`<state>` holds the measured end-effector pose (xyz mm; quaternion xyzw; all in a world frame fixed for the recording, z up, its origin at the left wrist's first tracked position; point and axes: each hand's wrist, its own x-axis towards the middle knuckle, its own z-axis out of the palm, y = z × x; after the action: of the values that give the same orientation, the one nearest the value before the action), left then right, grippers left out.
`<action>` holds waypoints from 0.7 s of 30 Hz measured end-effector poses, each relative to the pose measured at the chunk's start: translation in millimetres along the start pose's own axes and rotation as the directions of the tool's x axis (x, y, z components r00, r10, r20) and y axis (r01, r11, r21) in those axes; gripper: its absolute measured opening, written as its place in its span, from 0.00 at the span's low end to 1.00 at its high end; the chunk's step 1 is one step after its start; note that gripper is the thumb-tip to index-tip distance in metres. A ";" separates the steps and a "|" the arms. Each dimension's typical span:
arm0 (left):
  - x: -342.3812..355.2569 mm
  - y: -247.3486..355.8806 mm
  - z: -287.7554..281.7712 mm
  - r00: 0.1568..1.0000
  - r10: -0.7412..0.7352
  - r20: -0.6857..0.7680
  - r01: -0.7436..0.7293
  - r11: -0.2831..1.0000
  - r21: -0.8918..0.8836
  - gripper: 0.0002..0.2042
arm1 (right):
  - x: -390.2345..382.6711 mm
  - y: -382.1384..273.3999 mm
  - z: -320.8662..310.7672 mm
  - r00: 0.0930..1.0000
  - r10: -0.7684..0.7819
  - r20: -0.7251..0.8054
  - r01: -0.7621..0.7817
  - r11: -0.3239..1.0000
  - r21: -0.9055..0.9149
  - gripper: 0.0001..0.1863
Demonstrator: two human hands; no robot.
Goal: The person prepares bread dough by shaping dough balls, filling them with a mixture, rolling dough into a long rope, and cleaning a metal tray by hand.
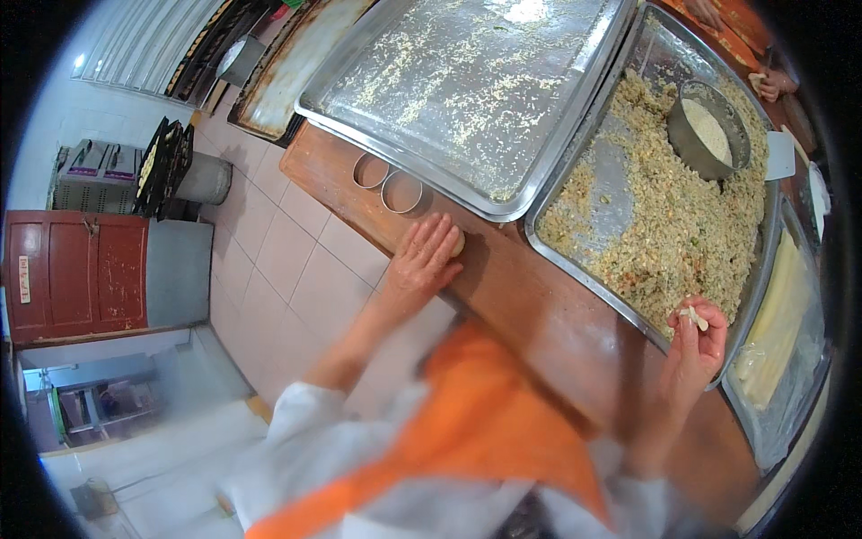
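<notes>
My left hand [420, 262] lies over the wooden table edge with its fingers stretched out flat. Beside its fingers a small round piece of pale dough [460, 244] shows, mostly covered by the hand. Two metal ring cutters [401, 193] stand just beyond it. At the right, my right hand [699, 346] pinches a small whitish scrap of dough [692, 316] between thumb and fingers. It is over the near rim of a metal tray [593, 292] heaped with a crumbly, chopped filling [669, 225].
A large metal tray [422, 135] with scattered pale crumbs lies at the back. In the filling sits a round metal container [705, 135] of pale grains. Long dough strips [777, 323] under plastic are at far right. Another person's hand [777, 83] shows at upper right.
</notes>
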<state>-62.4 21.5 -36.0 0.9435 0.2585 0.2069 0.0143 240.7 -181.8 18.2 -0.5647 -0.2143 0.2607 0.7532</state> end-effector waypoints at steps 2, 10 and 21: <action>-5.1 4.8 0.2 0.996 -0.058 0.072 0.062 0.997 -0.045 0.33 | 1.0 0.5 -2.2 1.000 0.002 -0.004 -0.002 1.000 -0.001 0.10; -7.1 26.3 -2.3 0.949 -0.128 0.289 0.152 0.986 -0.061 0.33 | 9.6 7.2 -1.1 0.999 0.041 0.014 -0.041 0.998 0.037 0.10; 11.3 2.2 -7.9 0.892 -0.452 0.020 0.437 0.850 -0.296 0.21 | -3.6 -6.1 16.0 0.998 -0.048 0.046 0.045 0.997 0.067 0.10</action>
<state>-55.6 24.6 -24.2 0.8400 0.4363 0.2574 0.1945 228.9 -173.7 28.3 -0.5281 -0.2367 0.2635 0.7718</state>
